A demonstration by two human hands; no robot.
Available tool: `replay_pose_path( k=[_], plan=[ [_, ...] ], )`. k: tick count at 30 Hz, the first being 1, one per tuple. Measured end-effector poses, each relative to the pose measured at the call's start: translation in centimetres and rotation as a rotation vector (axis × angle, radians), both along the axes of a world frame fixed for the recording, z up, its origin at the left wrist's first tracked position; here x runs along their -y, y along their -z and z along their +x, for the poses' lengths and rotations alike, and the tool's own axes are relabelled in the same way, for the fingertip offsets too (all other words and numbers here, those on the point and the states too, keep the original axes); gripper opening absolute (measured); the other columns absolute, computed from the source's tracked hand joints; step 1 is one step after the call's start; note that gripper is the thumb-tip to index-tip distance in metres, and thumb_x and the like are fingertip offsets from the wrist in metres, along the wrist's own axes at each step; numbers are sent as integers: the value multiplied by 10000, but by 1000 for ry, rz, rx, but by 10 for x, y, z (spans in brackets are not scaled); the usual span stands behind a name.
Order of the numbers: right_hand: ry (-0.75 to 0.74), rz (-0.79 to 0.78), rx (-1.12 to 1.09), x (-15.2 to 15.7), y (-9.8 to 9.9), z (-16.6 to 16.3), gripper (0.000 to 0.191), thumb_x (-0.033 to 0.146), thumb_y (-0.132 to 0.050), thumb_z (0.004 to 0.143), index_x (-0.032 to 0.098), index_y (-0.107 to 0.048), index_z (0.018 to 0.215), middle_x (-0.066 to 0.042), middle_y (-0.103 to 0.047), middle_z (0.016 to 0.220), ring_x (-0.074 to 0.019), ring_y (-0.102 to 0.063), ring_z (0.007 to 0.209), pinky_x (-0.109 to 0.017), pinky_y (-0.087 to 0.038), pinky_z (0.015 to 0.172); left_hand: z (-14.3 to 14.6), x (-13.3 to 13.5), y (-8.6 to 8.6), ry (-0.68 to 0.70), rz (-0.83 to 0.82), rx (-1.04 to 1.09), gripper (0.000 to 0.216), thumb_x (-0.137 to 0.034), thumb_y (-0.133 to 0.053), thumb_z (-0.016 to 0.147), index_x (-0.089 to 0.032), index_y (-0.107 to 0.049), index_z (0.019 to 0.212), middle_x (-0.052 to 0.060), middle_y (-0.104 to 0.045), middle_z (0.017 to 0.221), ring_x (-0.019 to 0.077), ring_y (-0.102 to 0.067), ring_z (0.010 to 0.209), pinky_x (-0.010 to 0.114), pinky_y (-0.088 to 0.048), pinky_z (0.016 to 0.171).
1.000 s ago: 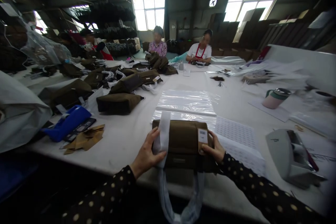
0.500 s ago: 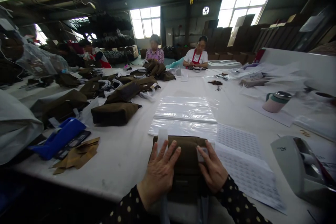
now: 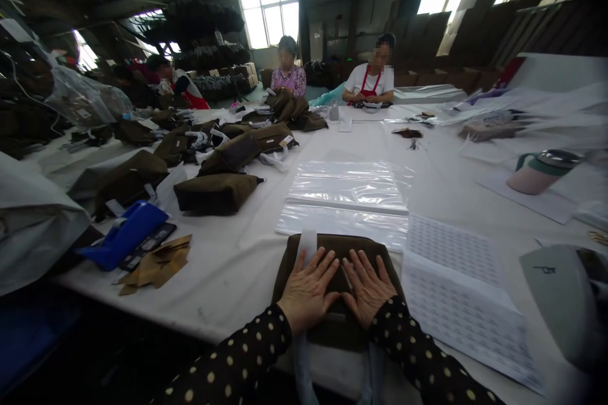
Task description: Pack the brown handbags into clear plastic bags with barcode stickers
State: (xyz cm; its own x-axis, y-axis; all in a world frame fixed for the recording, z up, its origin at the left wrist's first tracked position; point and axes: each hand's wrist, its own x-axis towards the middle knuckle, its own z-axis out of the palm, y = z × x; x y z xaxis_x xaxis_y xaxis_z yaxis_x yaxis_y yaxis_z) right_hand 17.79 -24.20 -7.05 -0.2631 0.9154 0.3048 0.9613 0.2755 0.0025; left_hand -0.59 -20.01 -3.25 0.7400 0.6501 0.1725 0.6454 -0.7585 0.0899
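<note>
Both the left hand [image 3: 308, 288] and right hand [image 3: 369, 286] lay palm-down, fingers spread, on a brown bag [image 3: 339, 333] at the near edge of the white table [image 3: 228, 272], seemingly to press its top evenly.

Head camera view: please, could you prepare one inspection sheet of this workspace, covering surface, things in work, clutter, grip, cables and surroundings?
Surface: white table, slightly creased.
Things in work: brown bag under both hands; white strip at its left side; clear plastic sheets beyond it; printed papers to its right.
Clutter: other bags, blue dispenser, brown card pieces, cup.
Grip: left hand and right hand flat on the bag, fingers extended.
Cables: thin white cord, far left; use unclear.
Surroundings: co-workers beyond; bright windows.
</note>
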Motion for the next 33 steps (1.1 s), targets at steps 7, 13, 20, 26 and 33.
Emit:
replay_pose_path(
  k=[7,13,20,26,33],
  plan=[
    [-2,2,-33,7,-2,2,614,473,-452,793,177,-380,1326,-133,-293,1417,-315,-206,1313,-563,-105,1040,-8,3,-18,55,-120,118,582,-439,-437,847,-202,-301,1360,76,-303,1431,262,-169,1342,521,-84,1087],
    [31,75,-200,13,-39,47,716,538,-459,776,162,-295,1364,-142,-224,1443,-355,-121,1327,-589,-187,1017,-60,-20,-56,-27,-200,709,313,-267,-432,867,-204,-520,1161,96,-474,1300,239,-365,1253,430,-305,1032],
    [-8,-211,-572,-100,-42,119,413,435,-407,841,194,-535,1151,-84,-597,1117,-214,-575,1013,-383,-483,865,-42,-163,-39,-410,-349,611,358,-393,-404,858,-139,-631,968,64,-664,869,167,-595,794,267,-453,744],
    [-74,-341,-433,-154,15,103,255,357,-504,767,217,-668,902,-66,-656,937,-221,-599,896,-376,-476,823,26,-231,33,-142,-523,219,167,-239,-766,495,-163,-673,612,24,-645,663,169,-568,671,229,-419,609],
    [-24,-465,-334,-163,32,107,345,353,-692,609,191,-686,913,-70,-621,894,-223,-548,865,-329,-445,819,29,-260,53,9,-650,-96,161,-320,-635,680,-168,-655,631,13,-595,636,137,-535,605,223,-388,570]
  ],
)
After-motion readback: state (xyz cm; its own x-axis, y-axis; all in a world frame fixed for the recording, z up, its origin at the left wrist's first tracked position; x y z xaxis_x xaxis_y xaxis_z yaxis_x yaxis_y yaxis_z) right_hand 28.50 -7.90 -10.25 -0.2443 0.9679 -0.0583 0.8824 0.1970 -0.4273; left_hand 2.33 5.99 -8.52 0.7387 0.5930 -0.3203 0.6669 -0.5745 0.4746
